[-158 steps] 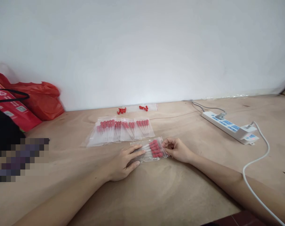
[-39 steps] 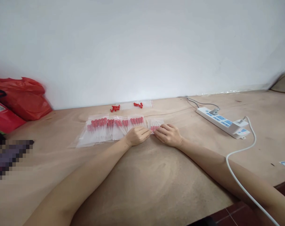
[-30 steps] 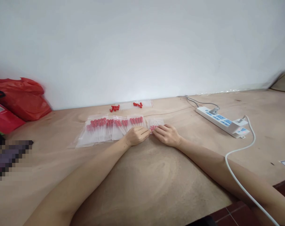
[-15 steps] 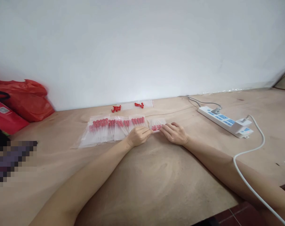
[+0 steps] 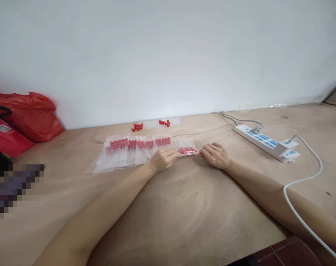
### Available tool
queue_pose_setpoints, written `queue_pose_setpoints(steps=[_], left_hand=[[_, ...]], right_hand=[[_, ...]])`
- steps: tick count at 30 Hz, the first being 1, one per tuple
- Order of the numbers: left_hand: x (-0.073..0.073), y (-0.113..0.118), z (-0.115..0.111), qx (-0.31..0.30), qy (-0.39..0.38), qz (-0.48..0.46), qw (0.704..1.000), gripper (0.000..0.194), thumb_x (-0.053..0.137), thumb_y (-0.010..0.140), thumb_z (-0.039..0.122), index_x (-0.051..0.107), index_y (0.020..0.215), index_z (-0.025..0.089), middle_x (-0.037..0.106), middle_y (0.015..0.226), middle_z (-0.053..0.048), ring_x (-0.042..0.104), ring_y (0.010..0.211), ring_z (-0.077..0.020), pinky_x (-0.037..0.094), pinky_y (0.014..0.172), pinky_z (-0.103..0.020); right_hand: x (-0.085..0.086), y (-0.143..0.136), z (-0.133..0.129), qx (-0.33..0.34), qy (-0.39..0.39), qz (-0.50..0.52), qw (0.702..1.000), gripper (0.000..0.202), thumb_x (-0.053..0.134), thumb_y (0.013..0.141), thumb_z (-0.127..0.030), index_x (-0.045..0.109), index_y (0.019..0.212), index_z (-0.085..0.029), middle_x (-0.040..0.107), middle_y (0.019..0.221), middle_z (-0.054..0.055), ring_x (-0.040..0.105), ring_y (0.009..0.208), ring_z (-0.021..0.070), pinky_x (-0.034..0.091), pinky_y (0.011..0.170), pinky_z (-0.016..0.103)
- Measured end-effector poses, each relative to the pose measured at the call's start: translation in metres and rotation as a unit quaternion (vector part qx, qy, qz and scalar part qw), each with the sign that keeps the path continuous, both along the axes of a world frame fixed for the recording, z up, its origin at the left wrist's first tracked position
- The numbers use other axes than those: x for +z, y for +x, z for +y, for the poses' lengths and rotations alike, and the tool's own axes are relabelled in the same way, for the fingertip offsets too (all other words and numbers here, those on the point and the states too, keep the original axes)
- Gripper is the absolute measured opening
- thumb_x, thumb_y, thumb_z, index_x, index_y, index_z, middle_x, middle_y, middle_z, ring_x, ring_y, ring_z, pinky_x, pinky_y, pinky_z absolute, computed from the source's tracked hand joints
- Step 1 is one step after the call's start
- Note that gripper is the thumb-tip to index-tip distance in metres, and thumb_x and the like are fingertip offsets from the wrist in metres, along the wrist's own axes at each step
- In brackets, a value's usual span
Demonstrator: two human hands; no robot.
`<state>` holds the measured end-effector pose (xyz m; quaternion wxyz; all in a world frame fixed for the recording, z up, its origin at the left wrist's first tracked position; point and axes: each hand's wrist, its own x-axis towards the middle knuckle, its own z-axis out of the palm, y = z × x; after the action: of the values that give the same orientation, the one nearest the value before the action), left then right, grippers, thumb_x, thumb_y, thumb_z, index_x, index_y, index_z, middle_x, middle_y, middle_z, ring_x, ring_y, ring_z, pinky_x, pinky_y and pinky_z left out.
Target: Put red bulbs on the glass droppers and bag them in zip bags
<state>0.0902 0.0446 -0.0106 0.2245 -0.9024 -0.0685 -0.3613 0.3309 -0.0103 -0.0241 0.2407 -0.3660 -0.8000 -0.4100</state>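
A clear plastic bag (image 5: 186,144) with several red-topped droppers inside lies on the wooden table, its red tops toward me. My left hand (image 5: 164,159) pinches the near left corner of this bag. At the near right corner, my right hand (image 5: 214,156) is closed on the same edge. Left of it, more filled bags (image 5: 116,153) overlap in a row, red tops pointing away from me. Behind them, loose red caps (image 5: 137,127) and a second small group of red caps (image 5: 164,122) rest on or beside flat clear bags (image 5: 151,125).
A white power strip (image 5: 264,142) with plugs stands at the right, and its white cable (image 5: 303,181) crosses over my right forearm. Red bags (image 5: 37,118) sit at the far left, near a pixelated dark object (image 5: 15,192). A wall (image 5: 168,59) bounds the table's back.
My right hand has slid right along the bag's near edge to its corner, uncovering more red tops. My left hand has stayed at its corner.
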Motion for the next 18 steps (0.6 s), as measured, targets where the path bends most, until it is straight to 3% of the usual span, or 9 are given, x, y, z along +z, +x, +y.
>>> queue_pose_setpoints(steps=[4,7,9,12,15,18], left_hand=[[0.0,0.0,-0.001,0.012,-0.025,-0.001,1.0,0.02,0.041,0.088,0.02,0.059,0.083,0.014,0.065,0.071,-0.003,0.06,0.063,-0.0125,0.047,0.059,-0.024],[0.007,-0.006,-0.001,0.091,-0.124,-0.018,0.988,0.032,0.05,0.082,0.032,0.053,0.105,0.01,0.063,0.092,-0.01,0.058,0.086,-0.0203,0.047,0.077,-0.034],[0.014,-0.013,0.004,0.194,-0.23,-0.047,0.952,0.044,0.055,0.077,0.036,0.049,0.11,0.008,0.057,0.105,-0.014,0.051,0.1,-0.0249,0.041,0.087,-0.039],[0.022,-0.025,0.019,0.339,-0.347,-0.093,0.87,0.04,0.057,0.074,0.033,0.051,0.106,0.01,0.053,0.111,-0.014,0.046,0.107,-0.0271,0.035,0.093,-0.04],[0.027,-0.028,0.039,0.385,-0.392,-0.093,0.83,0.048,0.058,0.071,0.037,0.049,0.108,0.008,0.053,0.111,-0.018,0.049,0.104,-0.0283,0.039,0.088,-0.038],[0.03,-0.022,0.054,0.406,-0.425,-0.078,0.805,0.067,0.065,0.062,0.046,0.047,0.11,0.002,0.054,0.109,-0.023,0.051,0.101,-0.0323,0.042,0.083,-0.039]], right_hand=[[0.001,0.011,0.005,0.016,-0.022,-0.001,1.0,0.04,0.04,0.088,-0.036,0.051,0.055,-0.017,0.049,0.052,0.002,0.041,0.052,0.0111,0.024,0.052,0.027],[0.007,0.021,0.005,0.003,-0.073,-0.002,0.997,0.039,0.042,0.085,-0.041,0.053,0.057,-0.017,0.051,0.057,0.003,0.044,0.058,0.0126,0.026,0.053,0.027],[0.012,0.021,0.002,-0.002,-0.11,0.031,0.993,0.039,0.046,0.081,-0.048,0.055,0.061,-0.017,0.054,0.063,0.005,0.047,0.064,0.0149,0.03,0.056,0.027],[0.02,0.001,-0.003,0.013,-0.17,0.11,0.979,0.042,0.046,0.078,-0.053,0.06,0.081,-0.014,0.059,0.084,0.011,0.05,0.079,0.0195,0.037,0.07,0.031],[0.024,-0.032,-0.009,0.026,-0.26,0.123,0.957,0.051,0.04,0.081,-0.053,0.053,0.111,-0.015,0.052,0.113,0.014,0.046,0.102,0.0243,0.035,0.085,0.037],[0.02,-0.053,-0.014,0.002,-0.34,0.112,0.934,0.056,0.031,0.084,-0.054,0.044,0.124,-0.017,0.043,0.125,0.015,0.038,0.114,0.0277,0.032,0.09,0.042]])
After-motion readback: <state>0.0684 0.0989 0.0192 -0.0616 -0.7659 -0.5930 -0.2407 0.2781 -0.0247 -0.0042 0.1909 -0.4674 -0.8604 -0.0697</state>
